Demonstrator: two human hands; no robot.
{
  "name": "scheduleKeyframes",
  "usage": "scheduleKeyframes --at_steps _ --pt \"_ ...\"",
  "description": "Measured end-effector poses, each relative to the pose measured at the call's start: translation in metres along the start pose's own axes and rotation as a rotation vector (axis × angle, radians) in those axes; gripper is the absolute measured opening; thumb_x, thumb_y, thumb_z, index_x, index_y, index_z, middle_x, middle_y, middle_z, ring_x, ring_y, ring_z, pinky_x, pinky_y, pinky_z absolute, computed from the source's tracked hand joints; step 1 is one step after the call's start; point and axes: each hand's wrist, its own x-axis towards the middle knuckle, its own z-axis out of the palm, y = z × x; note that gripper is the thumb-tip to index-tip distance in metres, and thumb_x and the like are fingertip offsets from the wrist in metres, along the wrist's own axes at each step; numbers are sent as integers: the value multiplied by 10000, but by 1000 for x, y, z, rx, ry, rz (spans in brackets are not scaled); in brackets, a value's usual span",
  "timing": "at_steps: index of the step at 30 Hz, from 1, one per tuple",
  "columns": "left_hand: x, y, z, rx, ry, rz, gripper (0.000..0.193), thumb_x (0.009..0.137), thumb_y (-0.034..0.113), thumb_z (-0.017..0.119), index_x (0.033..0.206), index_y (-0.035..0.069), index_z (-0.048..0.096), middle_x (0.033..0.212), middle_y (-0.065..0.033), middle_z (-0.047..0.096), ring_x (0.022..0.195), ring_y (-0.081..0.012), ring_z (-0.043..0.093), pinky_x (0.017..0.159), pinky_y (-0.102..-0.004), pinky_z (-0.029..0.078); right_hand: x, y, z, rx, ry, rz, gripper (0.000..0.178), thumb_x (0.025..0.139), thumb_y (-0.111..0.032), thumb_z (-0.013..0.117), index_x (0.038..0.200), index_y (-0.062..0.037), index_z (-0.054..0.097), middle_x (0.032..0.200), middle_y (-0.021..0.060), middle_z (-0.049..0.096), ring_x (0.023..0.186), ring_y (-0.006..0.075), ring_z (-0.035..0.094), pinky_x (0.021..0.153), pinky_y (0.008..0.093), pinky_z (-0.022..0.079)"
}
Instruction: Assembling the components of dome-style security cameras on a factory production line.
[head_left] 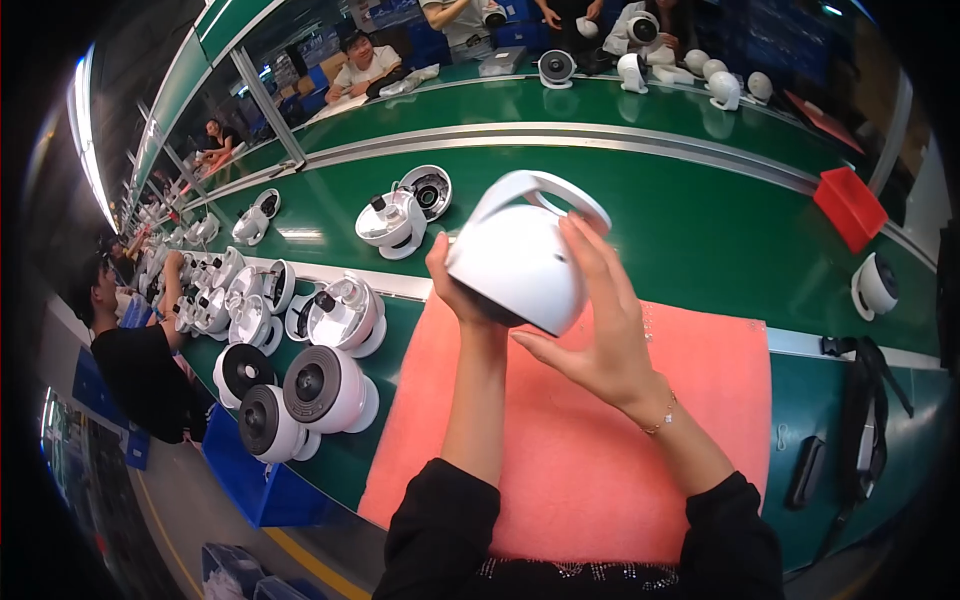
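Held up over the pink cloth mat [560, 480] is a white round desk fan [515, 250], tilted, with its curved stand [535, 185] upward and its dark front facing down. My left hand [468, 292] grips it from the left and below, thumb on the edge of the shell. On the other side, my right hand [605, 330] lays its fingers along the shell, and its thumb reaches toward the lower rim. The dark front is mostly hidden.
Several finished-looking fans [322, 388] and open white housings [345, 315] crowd the left. Another open housing [395, 220] sits on the green belt beyond. At right are a red bin [850, 208], a fan [875, 285] and a black strap [865, 420]. Co-workers [140, 350] work left and opposite.
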Motion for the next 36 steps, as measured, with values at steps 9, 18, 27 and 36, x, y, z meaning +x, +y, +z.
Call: scheduleKeyframes --at_steps 9,18,27,36 --pt "-19 -6 29 804 -51 426 443 845 277 363 876 -70 638 748 -135 632 693 -181 578 655 -288 451 -3 14 -4 -74 250 80 749 579 -344 827 1084 9 401 1045 205 557 964 300 584 813 369 474" --pt "-18 -3 30 814 -142 380 422 884 281 369 952 -34 641 817 -146 647 731 -178 581 681 -284 449 -3 53 -3 477 264 239 634 627 -265 809 1069 -22 424 994 132 580 939 214 586 784 328 485" --pt "-40 20 67 638 -388 110 367 911 204 389 1007 -59 626 1012 -189 630 1002 -235 579 847 -298 434 2 74 -39 1362 194 858 682 868 -582 337 1235 -16 440 1164 185 535 961 297 600 769 403 538" --pt "-26 16 52 791 -396 -4 389 891 219 480 1207 -5 514 1247 -214 483 1109 -227 504 900 -308 403 -2 77 -35 1558 84 1064 504 886 -439 393 1216 -65 461 1191 144 502 1061 313 540 745 477 532"
